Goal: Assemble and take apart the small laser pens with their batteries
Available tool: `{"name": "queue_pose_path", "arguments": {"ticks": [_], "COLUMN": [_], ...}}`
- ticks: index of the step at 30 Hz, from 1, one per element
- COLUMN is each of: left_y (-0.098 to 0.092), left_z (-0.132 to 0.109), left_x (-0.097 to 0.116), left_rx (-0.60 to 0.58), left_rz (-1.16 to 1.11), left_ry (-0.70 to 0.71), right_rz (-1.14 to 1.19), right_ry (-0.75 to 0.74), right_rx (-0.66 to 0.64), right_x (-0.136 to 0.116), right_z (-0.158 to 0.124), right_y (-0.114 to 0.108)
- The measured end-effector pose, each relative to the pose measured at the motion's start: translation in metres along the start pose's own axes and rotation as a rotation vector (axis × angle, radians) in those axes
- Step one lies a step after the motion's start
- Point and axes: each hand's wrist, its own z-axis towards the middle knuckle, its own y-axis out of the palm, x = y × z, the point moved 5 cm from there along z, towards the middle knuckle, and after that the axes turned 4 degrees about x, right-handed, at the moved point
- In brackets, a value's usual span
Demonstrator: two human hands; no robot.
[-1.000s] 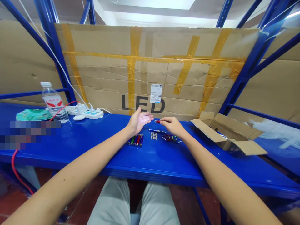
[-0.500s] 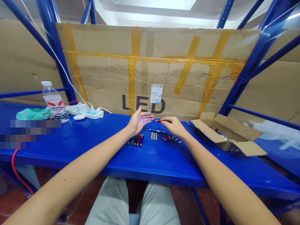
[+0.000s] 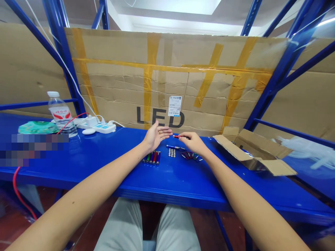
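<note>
My right hand (image 3: pixel 192 143) is shut on a slim red laser pointer (image 3: pixel 178 137), its tip aimed left towards my open left hand (image 3: pixel 155 136), which lies palm up and holds nothing. Below my left hand stands a row of several metal laser pointers in mixed colours (image 3: pixel 151 157). A small stack of button cells (image 3: pixel 172 152) sits to their right. A blue pointer (image 3: pixel 175 147) lies just under the red one, and several coloured carabiner clips (image 3: pixel 190 156) lie below my right hand.
The blue shelf table (image 3: pixel 183 184) carries everything. An open cardboard box (image 3: pixel 251 153) stands to the right. At the far left are a water bottle (image 3: pixel 61 120), a power strip (image 3: pixel 103 128), a white mouse (image 3: pixel 89 131) and a teal round mat (image 3: pixel 38 127). Cardboard and blue uprights stand behind.
The small violet light spot on my left palm no longer shows. My hands have barely moved, and the view has shifted slightly.
</note>
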Motion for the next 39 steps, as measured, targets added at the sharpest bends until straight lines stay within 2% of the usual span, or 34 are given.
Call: {"name": "queue_pose_path", "arguments": {"ticks": [19,29,39], "left_y": [0.002,0.000,0.000], "left_z": [-0.003,-0.002,-0.001], "left_x": [0.000,-0.001,-0.002], "left_rx": [0.000,-0.003,-0.005], "left_rz": [-0.031,-0.047,-0.060], "left_ry": [-0.034,-0.048,-0.053], "right_rz": [0.012,0.014,0.026], "right_ry": [0.014,0.046,0.018], "right_rx": [0.026,0.155,0.154], "right_x": [-0.005,-0.003,-0.005], "right_z": [-0.001,0.000,0.000], "right_y": [-0.003,-0.012,-0.013]}}
